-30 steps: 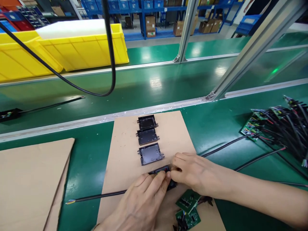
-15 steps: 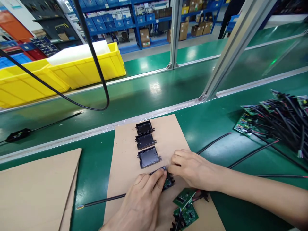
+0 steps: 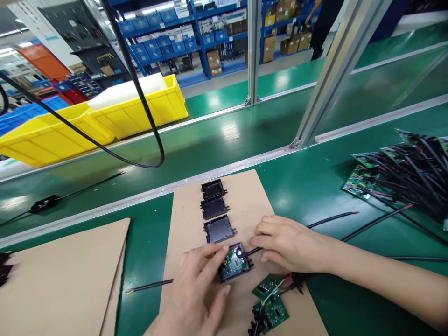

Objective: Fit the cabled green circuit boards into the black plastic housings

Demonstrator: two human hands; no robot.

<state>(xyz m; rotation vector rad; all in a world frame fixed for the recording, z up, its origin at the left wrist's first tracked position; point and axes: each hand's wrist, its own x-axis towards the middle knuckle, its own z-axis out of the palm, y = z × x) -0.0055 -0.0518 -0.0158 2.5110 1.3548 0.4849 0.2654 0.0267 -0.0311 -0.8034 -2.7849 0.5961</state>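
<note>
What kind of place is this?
Probably an electronics assembly line in a factory: green conveyor belt, a heap of wired circuit boards, yellow parts bins, and blue storage racks behind.

The left hand [image 3: 199,289] is drawing back and spreading its fingers, uncovering the black housing [image 3: 235,262], which a second ago lay mostly hidden beneath both hands. A green circuit board [image 3: 233,262] is now showing seated inside it. The right hand [image 3: 290,245] is easing away to the housing's right side, its fingertips resting near the black cable [image 3: 332,217] leaving the case.
</note>
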